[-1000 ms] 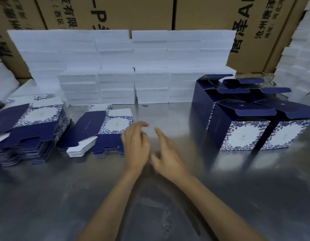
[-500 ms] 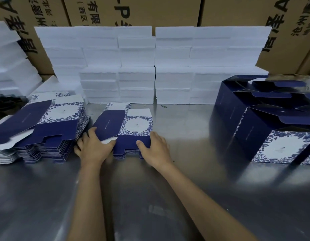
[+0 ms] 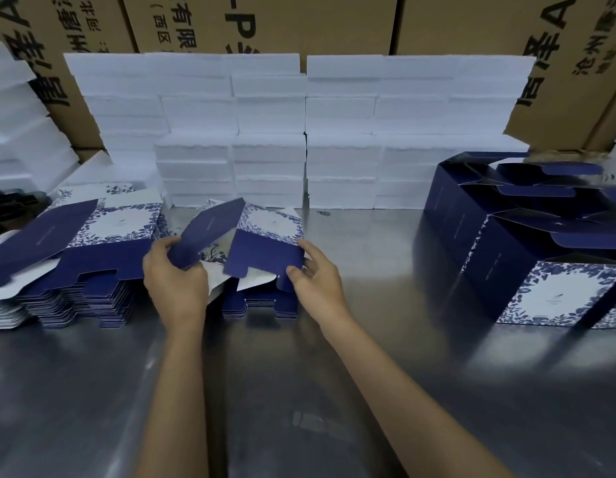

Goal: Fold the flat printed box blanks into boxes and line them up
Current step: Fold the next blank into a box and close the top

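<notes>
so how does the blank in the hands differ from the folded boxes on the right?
The navy floral-print cardboard blank is flat, lifted off its stack and gripped by left hand and right hand. The erected navy floral cardboard boxes stand on the metal table, untouched, top flaps open. Same print.

A shiny grey metal tabletop (image 3: pixel 386 391) fills the lower half of the frame. At its left edge sits a tall pile of flat blanks (image 3: pixel 68 270), navy with white floral panels. Just right of it, at centre, lies a lower pile of the same blanks (image 3: pixel 261 305). Along the back, white foam blocks (image 3: pixel 299 132) stand stacked in rows across the upper middle. At the right of the frame, folded navy boxes (image 3: pixel 527 243) stand close together with their top flaps open. More white foam (image 3: pixel 17 132) is piled at the upper left.
</notes>
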A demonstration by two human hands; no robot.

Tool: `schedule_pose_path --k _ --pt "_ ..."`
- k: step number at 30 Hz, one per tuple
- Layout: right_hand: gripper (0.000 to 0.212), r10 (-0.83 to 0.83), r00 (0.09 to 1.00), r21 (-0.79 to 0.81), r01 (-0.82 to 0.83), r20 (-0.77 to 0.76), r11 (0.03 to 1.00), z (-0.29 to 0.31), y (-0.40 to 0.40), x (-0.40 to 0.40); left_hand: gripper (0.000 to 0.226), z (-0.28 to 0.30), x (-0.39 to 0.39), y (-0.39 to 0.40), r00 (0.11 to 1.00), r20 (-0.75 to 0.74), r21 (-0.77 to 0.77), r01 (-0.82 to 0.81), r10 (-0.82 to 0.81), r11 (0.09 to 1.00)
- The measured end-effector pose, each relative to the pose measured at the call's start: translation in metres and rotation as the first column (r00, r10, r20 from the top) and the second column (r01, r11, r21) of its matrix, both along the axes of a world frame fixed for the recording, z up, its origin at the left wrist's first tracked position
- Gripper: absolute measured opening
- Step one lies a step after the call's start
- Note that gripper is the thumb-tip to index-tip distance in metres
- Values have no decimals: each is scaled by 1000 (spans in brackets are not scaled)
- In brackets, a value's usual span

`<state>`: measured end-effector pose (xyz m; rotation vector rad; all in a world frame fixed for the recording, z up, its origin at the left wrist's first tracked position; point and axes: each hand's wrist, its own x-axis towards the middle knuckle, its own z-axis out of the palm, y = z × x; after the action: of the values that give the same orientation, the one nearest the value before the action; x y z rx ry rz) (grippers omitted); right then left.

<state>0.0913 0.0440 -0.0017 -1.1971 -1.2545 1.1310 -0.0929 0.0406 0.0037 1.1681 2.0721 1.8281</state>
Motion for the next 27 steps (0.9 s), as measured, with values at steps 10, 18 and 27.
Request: schedule_pose_path --k 10,18,27 --pt "14 -70 788 -138 -20 -612 990 8 -5 75 39 38 71 -13 961 47 400 233 -274 886" --pt "75 -71 789 -287 -137 -610 948 -6 -21 147 48 24 140 -26 879 -212 410 476 -427 778" --pt "54 72 707 -139 -236 -703 962 -3 -29 179 49 -18 176 -28 612 -663 187 693 -431 696"
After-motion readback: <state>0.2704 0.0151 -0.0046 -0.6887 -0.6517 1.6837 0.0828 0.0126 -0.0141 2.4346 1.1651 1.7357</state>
